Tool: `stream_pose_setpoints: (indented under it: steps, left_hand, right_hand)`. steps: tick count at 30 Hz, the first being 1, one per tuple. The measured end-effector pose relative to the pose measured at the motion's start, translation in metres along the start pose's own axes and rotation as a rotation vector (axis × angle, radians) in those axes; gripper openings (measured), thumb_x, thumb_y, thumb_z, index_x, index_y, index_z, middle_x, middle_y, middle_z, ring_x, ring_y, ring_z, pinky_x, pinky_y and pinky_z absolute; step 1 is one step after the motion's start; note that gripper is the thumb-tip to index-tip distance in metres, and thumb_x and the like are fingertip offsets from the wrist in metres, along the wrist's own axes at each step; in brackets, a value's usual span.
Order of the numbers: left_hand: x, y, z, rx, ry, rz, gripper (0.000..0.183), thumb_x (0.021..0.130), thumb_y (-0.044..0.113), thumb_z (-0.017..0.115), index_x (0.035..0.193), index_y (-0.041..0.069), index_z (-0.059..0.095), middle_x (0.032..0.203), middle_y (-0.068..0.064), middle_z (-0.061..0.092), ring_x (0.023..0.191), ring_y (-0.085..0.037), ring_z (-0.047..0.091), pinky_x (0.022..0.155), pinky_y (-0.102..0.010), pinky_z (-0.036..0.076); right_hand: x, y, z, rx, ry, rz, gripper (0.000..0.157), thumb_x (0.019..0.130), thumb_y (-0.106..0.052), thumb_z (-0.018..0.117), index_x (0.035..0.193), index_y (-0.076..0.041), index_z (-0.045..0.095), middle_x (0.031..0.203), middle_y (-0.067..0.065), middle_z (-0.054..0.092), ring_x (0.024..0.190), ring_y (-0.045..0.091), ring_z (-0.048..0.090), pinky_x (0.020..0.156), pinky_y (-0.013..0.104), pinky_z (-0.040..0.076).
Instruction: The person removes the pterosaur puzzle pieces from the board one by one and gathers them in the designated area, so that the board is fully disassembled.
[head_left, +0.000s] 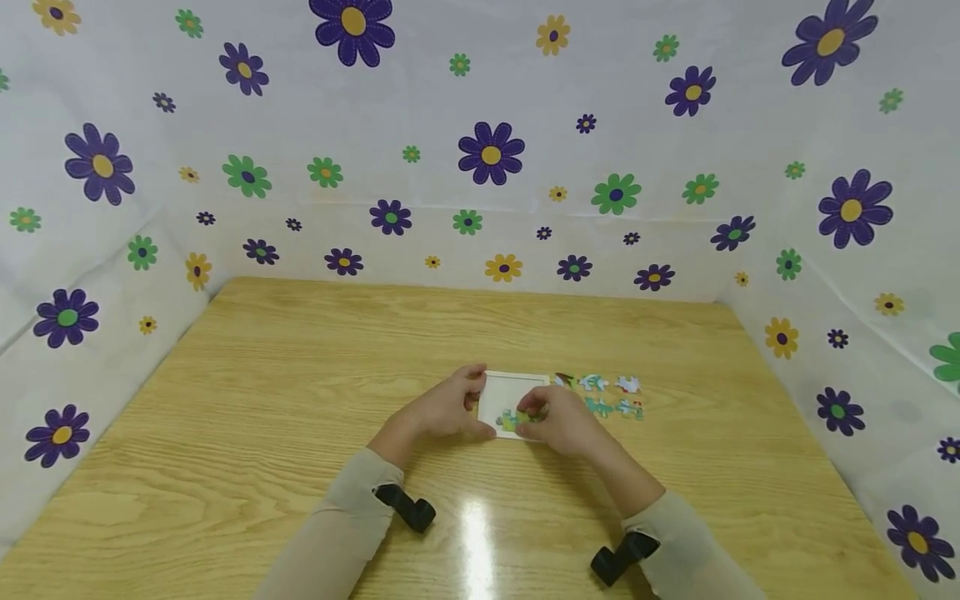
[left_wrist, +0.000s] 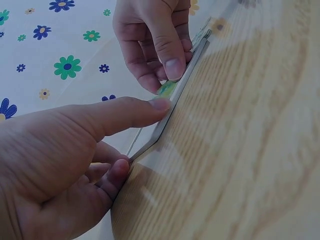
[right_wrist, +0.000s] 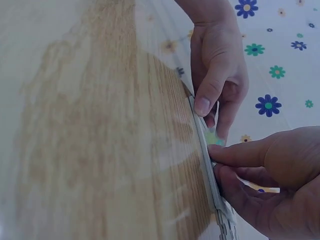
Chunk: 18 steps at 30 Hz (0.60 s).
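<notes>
A small white puzzle frame (head_left: 504, 392) lies on the wooden table, with joined green jigsaw pieces (head_left: 507, 420) in its near part. My left hand (head_left: 448, 407) holds the frame's left side, its thumb at the near edge and its fingers toward the far left corner. Over the near right part, my right hand (head_left: 558, 421) pinches a green and yellow jigsaw piece (head_left: 522, 416) between thumb and fingers, low against the frame. The fingers hide much of that piece. In the left wrist view, green printed card (left_wrist: 167, 89) shows beneath the right hand's fingertips.
Right of the frame lie several loose jigsaw pieces (head_left: 628, 384) in two rows, some partly behind the right hand. A white flowered cloth (head_left: 420, 125) rises at the table's back and sides. Each sleeve carries a black wrist camera (head_left: 408, 508).
</notes>
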<state>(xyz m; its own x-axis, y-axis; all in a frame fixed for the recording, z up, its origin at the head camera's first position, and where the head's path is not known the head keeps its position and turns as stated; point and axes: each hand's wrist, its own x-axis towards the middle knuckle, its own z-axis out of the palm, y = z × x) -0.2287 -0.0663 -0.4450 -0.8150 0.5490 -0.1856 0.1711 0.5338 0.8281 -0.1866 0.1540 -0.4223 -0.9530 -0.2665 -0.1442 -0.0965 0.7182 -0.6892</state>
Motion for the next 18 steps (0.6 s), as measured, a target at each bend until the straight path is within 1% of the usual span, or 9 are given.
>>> stream_pose_setpoints:
  steps: [4, 6, 8, 10, 15, 18]
  left_hand:
    - [0.001, -0.001, 0.000, -0.026, -0.001, -0.003, 0.098, 0.078, 0.019, 0.087, 0.156, 0.002, 0.030, 0.166, -0.007, 0.020, 0.120, -0.022, 0.050, 0.107, -0.040, 0.042]
    - [0.001, -0.001, 0.000, -0.025, 0.000, -0.004, 0.101, 0.078, 0.020, 0.088, 0.157, 0.003, 0.027, 0.166, -0.007, 0.021, 0.120, -0.022, 0.050, 0.107, -0.040, 0.042]
    - [0.002, -0.002, 0.000, -0.010, 0.003, -0.004, 0.101, 0.078, 0.021, 0.088, 0.157, 0.003, 0.027, 0.166, -0.006, 0.021, 0.118, -0.022, 0.049, 0.107, -0.040, 0.042]
    - [0.002, -0.002, 0.000, 0.001, 0.005, -0.006, 0.100, 0.078, 0.022, 0.088, 0.156, 0.002, 0.029, 0.167, -0.005, 0.019, 0.118, -0.021, 0.049, 0.107, -0.040, 0.042]
    - [0.001, -0.002, -0.001, 0.002, 0.007, -0.004, 0.104, 0.078, 0.021, 0.088, 0.158, 0.004, 0.024, 0.165, -0.009, 0.025, 0.115, -0.020, 0.050, 0.105, -0.039, 0.043]
    - [0.002, -0.002, 0.000, 0.009, 0.009, 0.000, 0.107, 0.077, 0.022, 0.088, 0.159, 0.005, 0.021, 0.162, -0.012, 0.029, 0.112, -0.020, 0.049, 0.103, -0.038, 0.043]
  right_hand:
    - [0.001, 0.001, -0.002, 0.053, -0.033, -0.018, 0.015, 0.085, -0.009, 0.078, 0.095, -0.006, 0.066, 0.093, 0.005, 0.065, 0.076, 0.016, 0.058, 0.065, 0.029, 0.049]
    - [0.002, 0.002, -0.003, 0.065, -0.039, -0.026, 0.011, 0.088, -0.009, 0.074, 0.096, -0.006, 0.067, 0.093, 0.005, 0.067, 0.078, 0.015, 0.061, 0.067, 0.029, 0.051]
    - [0.002, 0.004, -0.004, 0.088, -0.037, -0.027, 0.009, 0.091, -0.009, 0.071, 0.099, -0.006, 0.068, 0.093, 0.006, 0.069, 0.080, 0.015, 0.063, 0.069, 0.029, 0.053]
    - [0.001, 0.006, -0.003, 0.156, -0.035, -0.020, 0.011, 0.094, -0.009, 0.067, 0.104, -0.003, 0.069, 0.095, 0.009, 0.071, 0.081, 0.015, 0.066, 0.070, 0.030, 0.056]
    - [-0.002, 0.014, -0.004, 0.441, -0.051, 0.020, 0.021, 0.098, -0.004, 0.061, 0.115, 0.008, 0.063, 0.098, 0.018, 0.068, 0.080, 0.017, 0.070, 0.074, 0.031, 0.060]
    - [-0.005, 0.019, -0.008, 0.518, -0.042, 0.052, 0.024, 0.098, -0.003, 0.062, 0.118, 0.009, 0.063, 0.099, 0.017, 0.066, 0.081, 0.016, 0.071, 0.075, 0.028, 0.060]
